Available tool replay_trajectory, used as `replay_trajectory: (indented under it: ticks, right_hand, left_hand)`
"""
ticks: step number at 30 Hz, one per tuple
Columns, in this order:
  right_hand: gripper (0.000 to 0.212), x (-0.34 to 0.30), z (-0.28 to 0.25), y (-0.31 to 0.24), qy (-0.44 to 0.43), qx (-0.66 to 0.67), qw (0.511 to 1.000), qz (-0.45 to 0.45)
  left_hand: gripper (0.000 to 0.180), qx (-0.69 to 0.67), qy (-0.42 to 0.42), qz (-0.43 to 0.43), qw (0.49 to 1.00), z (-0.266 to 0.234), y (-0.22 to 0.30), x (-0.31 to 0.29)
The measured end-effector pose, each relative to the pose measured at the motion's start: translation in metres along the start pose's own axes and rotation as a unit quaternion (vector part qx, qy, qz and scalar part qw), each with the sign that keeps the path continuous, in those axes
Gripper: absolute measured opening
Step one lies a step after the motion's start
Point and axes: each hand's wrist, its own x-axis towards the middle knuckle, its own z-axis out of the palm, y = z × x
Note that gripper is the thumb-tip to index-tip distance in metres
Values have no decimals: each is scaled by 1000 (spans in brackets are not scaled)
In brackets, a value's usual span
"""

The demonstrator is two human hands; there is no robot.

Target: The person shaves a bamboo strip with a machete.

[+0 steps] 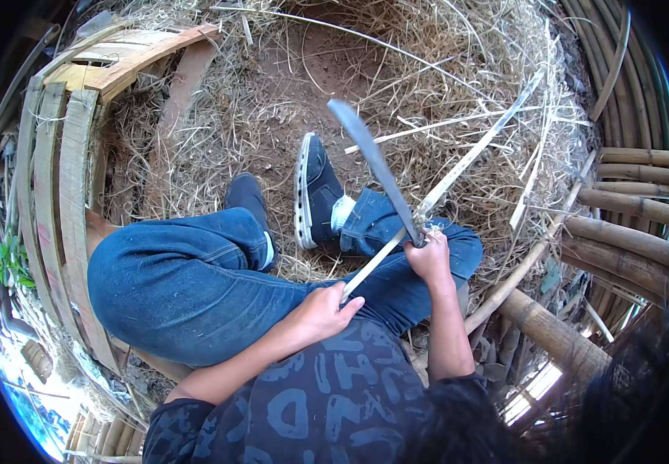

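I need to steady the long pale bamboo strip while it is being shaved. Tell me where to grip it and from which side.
Grip the long pale bamboo strip at its near end, by the lap, where the left hand already closes on it, coming from below the long dark knife blade. The strip is thin and flat, so fingers wrap it easily there, and that end lies behind the blade held by the right hand.

Place: outdoor bamboo-craft work yard
Ground: bare earth (311,69) strewn with dry straw (458,46)
Stock: stacked bamboo poles (628,232), split strips (535,170)
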Motion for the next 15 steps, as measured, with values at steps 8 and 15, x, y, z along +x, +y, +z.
replay_trajectory:
  ticks: [8,15]
  right_hand:
    - [26,-44,-4,-17,-159,154,971,84]
    - [30,-90,-12,-31,-205,140,969,13]
  left_hand:
    - [40,11,13,2,1000,10,4,4]
    - [33,-101,-22,-7,995,19,-8,6]
